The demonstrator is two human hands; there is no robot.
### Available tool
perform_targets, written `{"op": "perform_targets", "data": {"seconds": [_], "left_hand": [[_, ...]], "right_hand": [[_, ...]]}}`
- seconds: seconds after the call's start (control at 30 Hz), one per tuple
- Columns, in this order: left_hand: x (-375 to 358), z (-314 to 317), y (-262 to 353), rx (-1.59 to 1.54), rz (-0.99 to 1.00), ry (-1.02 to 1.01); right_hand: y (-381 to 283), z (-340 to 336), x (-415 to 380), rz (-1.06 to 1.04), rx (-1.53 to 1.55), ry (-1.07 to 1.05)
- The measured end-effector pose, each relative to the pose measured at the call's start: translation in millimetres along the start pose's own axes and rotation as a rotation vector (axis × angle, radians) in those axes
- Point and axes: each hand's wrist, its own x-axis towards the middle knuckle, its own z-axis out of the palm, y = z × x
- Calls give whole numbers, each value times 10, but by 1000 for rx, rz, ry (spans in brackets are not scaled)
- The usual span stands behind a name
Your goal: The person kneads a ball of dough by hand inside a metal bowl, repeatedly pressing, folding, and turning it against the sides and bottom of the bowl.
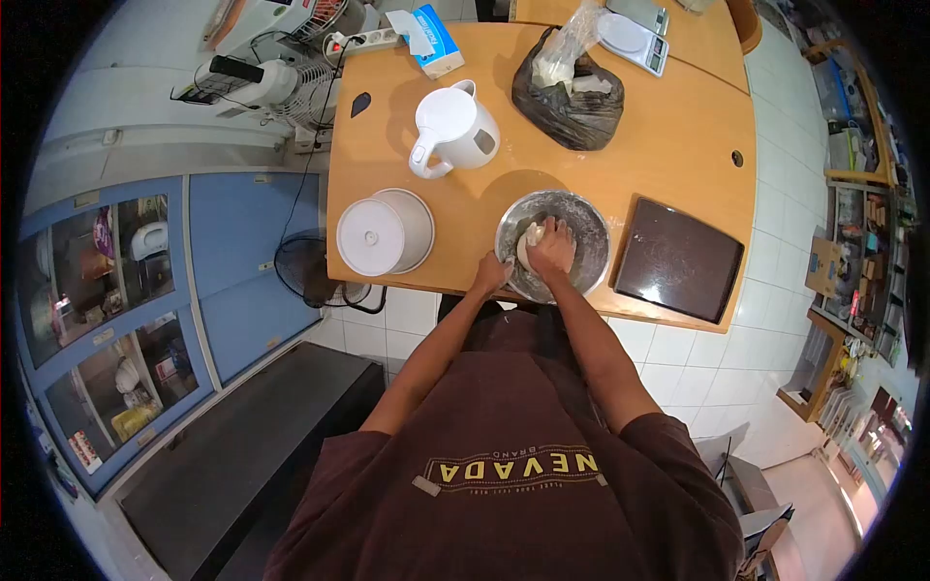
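Note:
A metal mixing bowl (587, 273), dusted with flour inside, stands near the table's front edge. Its left rim is gripped by my left hand (496, 272), the fingers closed around it. Inside the bowl lies a pale lump of dough (524, 254). My right hand (553, 250) reaches down into the bowl with its fingers closed on the dough, hiding part of it. Just left of the bowl is a white lidded container (386, 232). To the right lies a dark rectangular tray (680, 259) with light specks of powder.
A white electric kettle (457, 128) stands behind the bowl. Farther back are a black plastic bag (572, 114), a white kitchen scale (632, 41), a tissue box (431, 41) and a power strip (372, 41). A floor fan (302, 266) is left of the table (668, 145).

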Motion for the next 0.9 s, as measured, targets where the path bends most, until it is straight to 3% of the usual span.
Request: {"op": "perform_targets", "data": {"seconds": [0.1, 0.23, 0.53, 0.57, 0.67, 0.77, 0.8, 0.9], "left_hand": [[36, 11, -65, 65, 73, 5], [34, 23, -92, 69, 92, 23], [-41, -39, 98, 22, 70, 9], [-26, -47, 108, 17, 51, -3], [-87, -77, 302, -18, -50, 37], [-75, -84, 366, -23, -69, 43], [-53, -94, 358, -15, -60, 34], [169, 37, 15, -29, 7, 27]], "right_hand": [[37, 51, 140, 23, 52, 17], [-19, -104, 322, 214, 14, -205], [20, -174, 332, 179, 98, -148], [5, -232, 293, 167, 139, -128], [203, -97, 141, -217, 208, 100], [243, -265, -128, -406, 176, 31], [273, -285, -192, -421, 170, -60], [148, -455, -346, -310, 213, 65]]}}
